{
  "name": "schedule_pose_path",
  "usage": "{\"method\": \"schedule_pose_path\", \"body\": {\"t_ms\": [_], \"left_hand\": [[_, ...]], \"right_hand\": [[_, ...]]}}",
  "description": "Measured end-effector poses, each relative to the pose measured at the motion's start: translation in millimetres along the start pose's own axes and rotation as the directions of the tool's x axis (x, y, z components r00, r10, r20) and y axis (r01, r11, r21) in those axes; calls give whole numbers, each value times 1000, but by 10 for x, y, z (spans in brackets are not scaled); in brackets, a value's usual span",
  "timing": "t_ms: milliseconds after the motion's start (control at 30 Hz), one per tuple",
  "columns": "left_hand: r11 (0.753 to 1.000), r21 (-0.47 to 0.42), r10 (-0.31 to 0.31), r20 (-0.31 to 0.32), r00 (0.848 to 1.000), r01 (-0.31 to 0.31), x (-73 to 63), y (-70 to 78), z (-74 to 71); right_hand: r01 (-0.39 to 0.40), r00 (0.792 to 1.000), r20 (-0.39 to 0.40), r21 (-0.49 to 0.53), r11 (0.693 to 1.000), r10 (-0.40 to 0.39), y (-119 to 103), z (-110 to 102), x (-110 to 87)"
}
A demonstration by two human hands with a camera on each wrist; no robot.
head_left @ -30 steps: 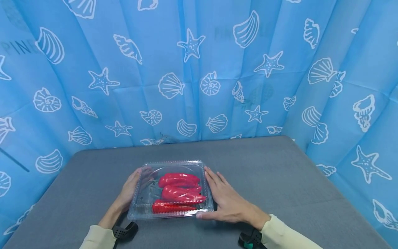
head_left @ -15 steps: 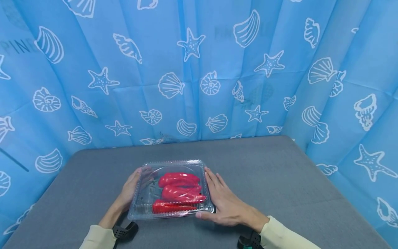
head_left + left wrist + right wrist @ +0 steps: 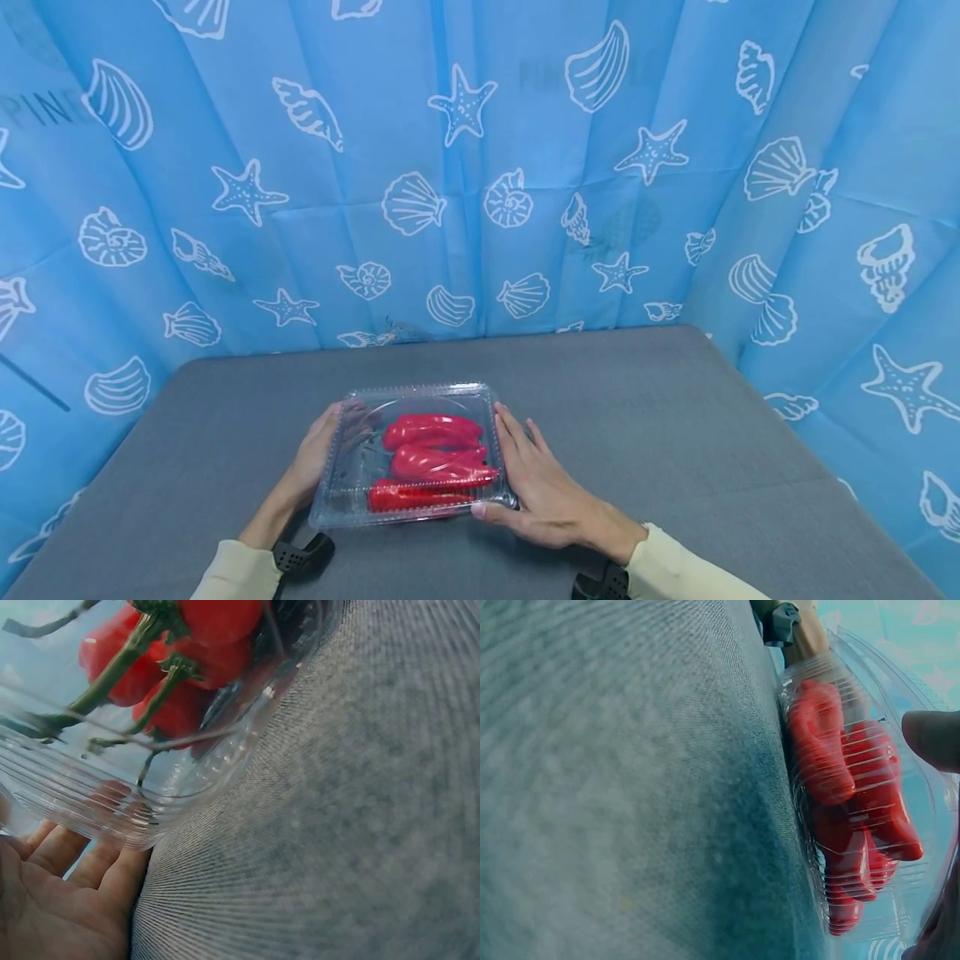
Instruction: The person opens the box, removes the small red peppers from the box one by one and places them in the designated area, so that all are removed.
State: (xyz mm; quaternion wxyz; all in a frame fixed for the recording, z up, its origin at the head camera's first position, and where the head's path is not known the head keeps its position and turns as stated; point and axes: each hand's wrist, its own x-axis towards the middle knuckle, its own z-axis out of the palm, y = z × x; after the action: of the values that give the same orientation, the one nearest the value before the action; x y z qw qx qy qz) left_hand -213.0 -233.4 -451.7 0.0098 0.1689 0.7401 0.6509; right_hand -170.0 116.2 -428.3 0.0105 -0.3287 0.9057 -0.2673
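A clear plastic clamshell container (image 3: pixel 352 462) with its lid down holds several long red peppers (image 3: pixel 438 462). Their green stems (image 3: pixel 127 671) point left, as the left wrist view shows. My left hand (image 3: pixel 315 454) lies along the container's left side; its straight fingers (image 3: pixel 90 859) touch the ribbed wall, and their tips show through the plastic. My right hand (image 3: pixel 543 492) holds the front right corner, with the fingers along the right side and the thumb (image 3: pixel 930 739) on the rim. Most of the right fingers are out of sight in the right wrist view.
The container is near the front of a grey cloth-covered table (image 3: pixel 637 417). A blue curtain (image 3: pixel 480 167) with white shells and starfish hangs behind and along both sides. Each wrist wears a black camera mount (image 3: pixel 303 558).
My right thumb has slid slightly upward onto the front right corner of the rim. The left hand and the peppers have hardly moved; the head view has shifted a little.
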Motion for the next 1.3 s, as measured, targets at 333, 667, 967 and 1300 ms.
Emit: {"method": "schedule_pose_path", "body": {"t_ms": [333,667,967,1300], "left_hand": [[999,18,-35,-12,999,35,8,-24,-10],[998,-18,-54,-15,998,53,10,10,18],[999,-8,-35,-28,999,35,-2,9,27],[998,-68,11,-37,999,-14,3,2,19]], "right_hand": [[-40,999,23,14,999,40,9,21,7],[-18,1000,5,-18,1000,18,-2,40,-16],[3,1000,-8,-15,1000,-3,4,58,-35],[30,999,-44,-13,999,-30,-33,51,-44]]}}
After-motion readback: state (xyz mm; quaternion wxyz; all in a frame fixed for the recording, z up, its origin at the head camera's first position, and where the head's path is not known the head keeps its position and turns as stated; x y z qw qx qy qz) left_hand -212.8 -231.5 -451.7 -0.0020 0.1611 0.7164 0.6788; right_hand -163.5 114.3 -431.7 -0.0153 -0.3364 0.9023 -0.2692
